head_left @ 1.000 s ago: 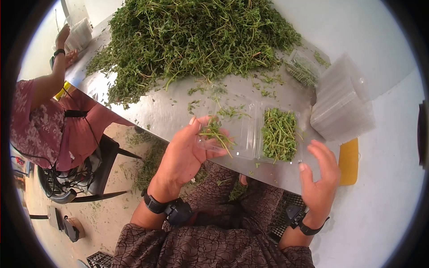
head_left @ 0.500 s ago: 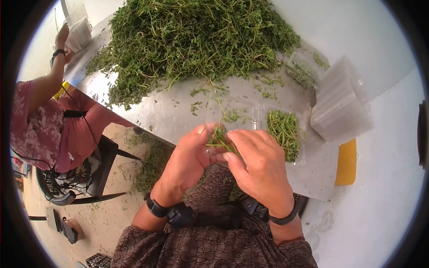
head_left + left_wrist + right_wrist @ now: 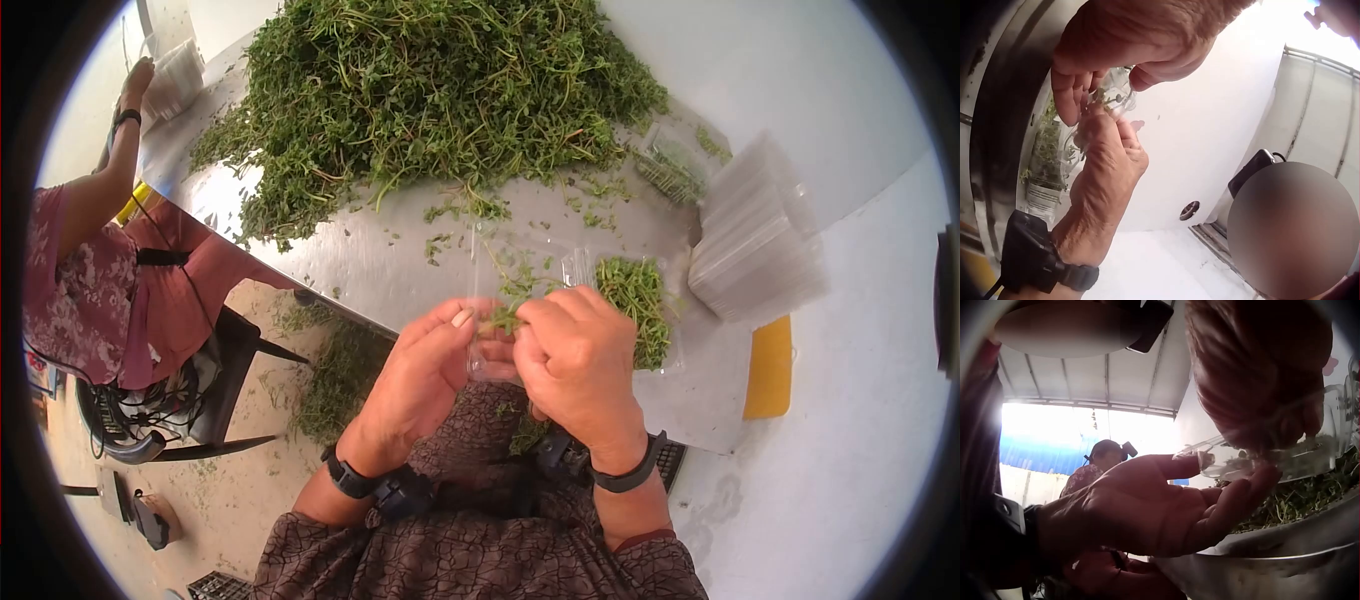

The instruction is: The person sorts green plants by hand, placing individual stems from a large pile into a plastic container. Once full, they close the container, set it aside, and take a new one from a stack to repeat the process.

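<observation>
A clear hinged plastic container (image 3: 577, 267) lies open at the table's front edge, its right half filled with green sprigs (image 3: 635, 305). My left hand (image 3: 415, 375) grips the left end of the lid half, thumb over the rim and fingers beneath, as the right wrist view shows. Over that half my right hand (image 3: 580, 365) pinches a few leafy stems (image 3: 506, 318), its fingertips close to the left fingers. In the left wrist view both hands meet at the clear plastic. The right hand's fingertips are partly hidden in the head view.
A large heap of greens (image 3: 430, 100) covers the back of the metal table (image 3: 400, 255). At right stand a tall stack of clear containers (image 3: 755, 240), a filled container (image 3: 670, 168) and a yellow object (image 3: 768, 370). Another person (image 3: 90, 270) sits at left.
My right hand has come from the container's right side over to the left half and now pinches stems there. The left hand stays on the lid, slightly lower.
</observation>
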The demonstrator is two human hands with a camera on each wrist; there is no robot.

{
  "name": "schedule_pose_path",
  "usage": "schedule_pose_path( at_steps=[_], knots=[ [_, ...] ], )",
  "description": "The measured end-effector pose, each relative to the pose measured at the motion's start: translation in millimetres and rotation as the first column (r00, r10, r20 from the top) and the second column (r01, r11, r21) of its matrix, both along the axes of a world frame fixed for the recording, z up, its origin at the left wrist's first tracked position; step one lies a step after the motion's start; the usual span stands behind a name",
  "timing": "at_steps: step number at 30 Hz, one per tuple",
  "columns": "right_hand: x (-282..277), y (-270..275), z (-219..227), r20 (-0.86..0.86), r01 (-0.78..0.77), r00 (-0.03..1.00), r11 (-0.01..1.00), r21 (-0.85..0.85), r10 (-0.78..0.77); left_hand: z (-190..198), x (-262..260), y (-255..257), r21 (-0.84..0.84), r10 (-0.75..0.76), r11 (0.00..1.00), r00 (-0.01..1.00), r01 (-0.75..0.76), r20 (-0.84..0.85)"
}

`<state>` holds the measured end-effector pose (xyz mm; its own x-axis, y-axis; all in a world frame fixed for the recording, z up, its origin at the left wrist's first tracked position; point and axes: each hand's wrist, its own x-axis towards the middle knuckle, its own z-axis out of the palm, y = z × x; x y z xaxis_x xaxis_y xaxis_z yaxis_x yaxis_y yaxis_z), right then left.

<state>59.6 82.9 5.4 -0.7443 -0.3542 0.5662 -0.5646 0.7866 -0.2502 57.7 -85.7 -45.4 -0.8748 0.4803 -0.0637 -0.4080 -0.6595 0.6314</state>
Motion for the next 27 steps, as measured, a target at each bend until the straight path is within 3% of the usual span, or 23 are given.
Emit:
schedule_pose_path(
  at_steps=[7, 10, 18, 21, 23, 27],
  knots=[
    [2.9, 24.5, 16.1, -0.048, 0.107, 0.992, 0.972, -0.209, -0.119, -1.4, 0.7, 1.2, -0.104, 0.025, 0.994, 0.999, -0.027, -0.023],
    [8.3, 35.9, 23.2, -0.062, 0.215, 0.967, 0.922, -0.322, -0.247, 0.5, 0.7, 1.8, -0.133, 0.028, 0.991, 0.999, -0.032, -0.028],
    [16.6, 74.9, 25.6, -0.034, 0.424, 0.888, 0.844, -0.33, -0.459, 2.0, 1.2, 0.7, -0.188, 0.028, 0.982, 0.998, -0.036, -0.047],
    [14.8, 79.5, 21.3, 0.008, 0.501, 0.851, 0.805, -0.317, -0.526, 1.1, 0.9, 0.5, -0.199, 0.036, 0.979, 0.998, -0.047, -0.056],
    [14.4, 77.5, 21.1, 0.235, 0.622, 0.783, 0.727, -0.291, -0.576, 0.3, 1.2, 0.1, -0.2, 0.042, 0.978, 0.997, -0.053, -0.058],
    [15.2, 79.0, 18.0, 0.229, 0.588, 0.808, 0.717, -0.375, -0.543, -1.2, 0.9, -0.2, -0.187, 0.047, 0.981, 0.998, -0.056, -0.052]
  ],
)
